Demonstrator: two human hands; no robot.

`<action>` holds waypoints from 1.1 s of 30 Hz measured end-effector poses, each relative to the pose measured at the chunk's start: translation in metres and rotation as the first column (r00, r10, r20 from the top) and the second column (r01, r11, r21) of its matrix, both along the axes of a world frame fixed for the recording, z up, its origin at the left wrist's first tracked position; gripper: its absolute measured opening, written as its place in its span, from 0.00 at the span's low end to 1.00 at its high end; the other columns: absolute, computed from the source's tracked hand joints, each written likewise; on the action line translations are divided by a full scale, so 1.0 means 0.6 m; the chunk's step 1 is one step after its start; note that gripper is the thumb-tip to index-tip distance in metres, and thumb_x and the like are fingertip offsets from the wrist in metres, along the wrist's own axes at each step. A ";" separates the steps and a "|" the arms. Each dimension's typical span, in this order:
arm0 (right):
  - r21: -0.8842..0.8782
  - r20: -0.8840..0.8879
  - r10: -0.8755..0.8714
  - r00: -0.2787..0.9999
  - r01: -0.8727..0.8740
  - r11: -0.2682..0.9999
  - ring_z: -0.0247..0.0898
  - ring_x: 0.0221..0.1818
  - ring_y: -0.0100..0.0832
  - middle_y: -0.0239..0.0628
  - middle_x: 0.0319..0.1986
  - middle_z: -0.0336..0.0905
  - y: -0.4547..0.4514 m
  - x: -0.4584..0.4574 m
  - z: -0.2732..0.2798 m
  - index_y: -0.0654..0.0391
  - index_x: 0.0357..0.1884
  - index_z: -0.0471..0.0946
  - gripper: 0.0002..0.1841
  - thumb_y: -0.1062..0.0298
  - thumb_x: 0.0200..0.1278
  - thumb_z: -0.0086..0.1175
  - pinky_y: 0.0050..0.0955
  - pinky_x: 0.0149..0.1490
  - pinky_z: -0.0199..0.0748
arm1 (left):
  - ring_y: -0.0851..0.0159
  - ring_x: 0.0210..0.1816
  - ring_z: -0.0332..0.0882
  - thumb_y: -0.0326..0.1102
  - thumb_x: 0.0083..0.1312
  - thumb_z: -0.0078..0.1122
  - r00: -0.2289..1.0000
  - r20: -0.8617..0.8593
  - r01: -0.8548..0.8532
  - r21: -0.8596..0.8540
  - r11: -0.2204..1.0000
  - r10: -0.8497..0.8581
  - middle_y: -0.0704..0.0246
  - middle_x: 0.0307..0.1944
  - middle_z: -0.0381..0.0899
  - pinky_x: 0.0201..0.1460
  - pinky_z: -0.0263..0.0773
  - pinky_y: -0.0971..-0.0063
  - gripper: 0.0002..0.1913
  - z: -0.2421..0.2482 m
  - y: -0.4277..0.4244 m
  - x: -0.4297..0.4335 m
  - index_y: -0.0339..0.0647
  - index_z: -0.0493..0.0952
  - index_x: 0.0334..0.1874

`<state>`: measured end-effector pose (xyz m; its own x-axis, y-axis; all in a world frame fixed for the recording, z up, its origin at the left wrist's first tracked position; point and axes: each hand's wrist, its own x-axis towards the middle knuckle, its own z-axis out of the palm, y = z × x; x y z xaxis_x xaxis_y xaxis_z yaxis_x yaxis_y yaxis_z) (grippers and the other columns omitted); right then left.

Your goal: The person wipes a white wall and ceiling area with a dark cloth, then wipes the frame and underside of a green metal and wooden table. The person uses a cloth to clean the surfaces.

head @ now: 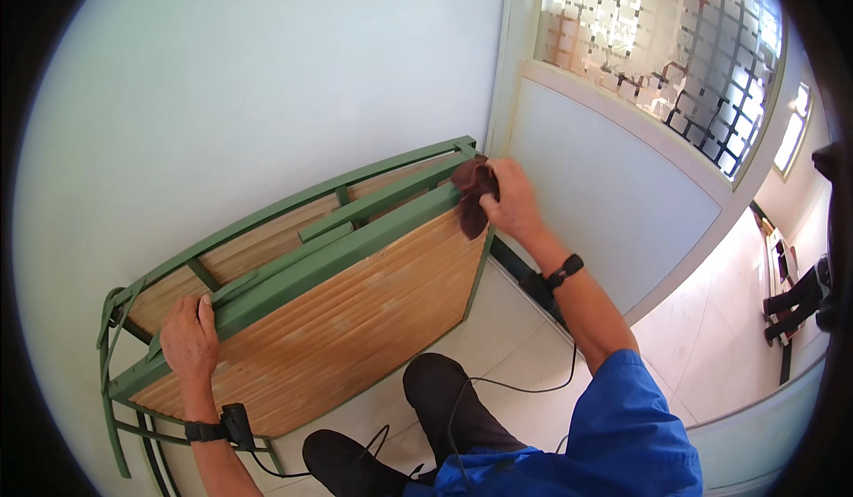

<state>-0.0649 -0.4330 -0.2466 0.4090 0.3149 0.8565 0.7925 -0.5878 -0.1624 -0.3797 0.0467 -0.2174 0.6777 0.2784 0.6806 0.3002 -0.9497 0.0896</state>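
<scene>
A folded bed frame of green metal (343, 250) with wooden slat panels (360, 317) stands on its side against the white wall. My left hand (190, 337) grips the upper green rail near its left end. In my right hand (513, 197) is a dark brown cloth (474, 197), pressed on the rail's far right end. Part of the cloth hangs down over the slats. Behind the front rail, a second slatted panel (266, 244) shows between green bars. Several thin green legs stick out at the left end.
A partition with a patterned glass panel (620, 77) stands at the right. Black cables (520, 389) run from the wrist devices past my knees. Light tiles (706, 357) cover the floor. At the far right edge, a person's dark-clad legs (796, 300) show beyond the partition.
</scene>
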 end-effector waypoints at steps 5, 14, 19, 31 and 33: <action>0.093 -0.133 -0.188 0.973 0.201 0.975 0.75 0.53 0.58 0.53 0.46 0.77 -0.050 0.035 0.033 0.60 0.53 0.78 0.21 0.75 0.53 0.61 0.50 0.60 0.76 | 0.44 0.39 0.78 0.42 0.81 0.52 1.000 0.000 0.018 0.033 0.999 -0.018 0.58 0.36 0.80 0.44 0.70 0.52 0.15 -0.002 0.005 -0.002 0.39 0.80 0.40; 0.045 -0.108 -0.181 0.977 0.187 0.981 0.77 0.53 0.57 0.51 0.49 0.81 -0.053 0.046 0.035 0.59 0.57 0.80 0.24 0.75 0.54 0.58 0.49 0.60 0.78 | 0.44 0.39 0.78 0.42 0.81 0.53 1.000 0.009 -0.003 0.059 0.998 0.003 0.57 0.36 0.80 0.44 0.71 0.52 0.14 -0.007 0.009 0.001 0.39 0.81 0.40; -0.053 -0.018 0.007 1.000 -0.008 0.999 0.77 0.53 0.57 0.51 0.48 0.81 -0.011 0.029 0.043 0.60 0.55 0.81 0.22 0.75 0.56 0.57 0.49 0.60 0.77 | 0.44 0.39 0.78 0.42 0.81 0.53 0.999 0.042 -0.005 0.054 0.999 0.002 0.57 0.35 0.80 0.44 0.70 0.51 0.15 -0.008 0.010 0.003 0.40 0.81 0.40; -0.004 -0.256 -0.196 0.947 0.202 0.979 0.79 0.54 0.57 0.52 0.49 0.84 -0.002 0.070 0.072 0.58 0.58 0.81 0.22 0.70 0.59 0.59 0.48 0.63 0.77 | 0.45 0.40 0.78 0.43 0.80 0.54 1.000 0.015 0.008 0.021 1.000 -0.008 0.58 0.34 0.79 0.44 0.70 0.54 0.17 -0.003 0.006 0.001 0.38 0.80 0.36; 0.015 -0.311 -0.080 0.947 0.089 0.996 0.80 0.53 0.58 0.54 0.48 0.84 0.027 0.059 0.076 0.59 0.58 0.81 0.21 0.69 0.60 0.60 0.48 0.62 0.77 | 0.46 0.40 0.78 0.43 0.80 0.55 1.000 0.009 0.004 0.030 1.000 -0.004 0.58 0.34 0.79 0.45 0.70 0.54 0.17 -0.003 0.005 0.001 0.38 0.79 0.36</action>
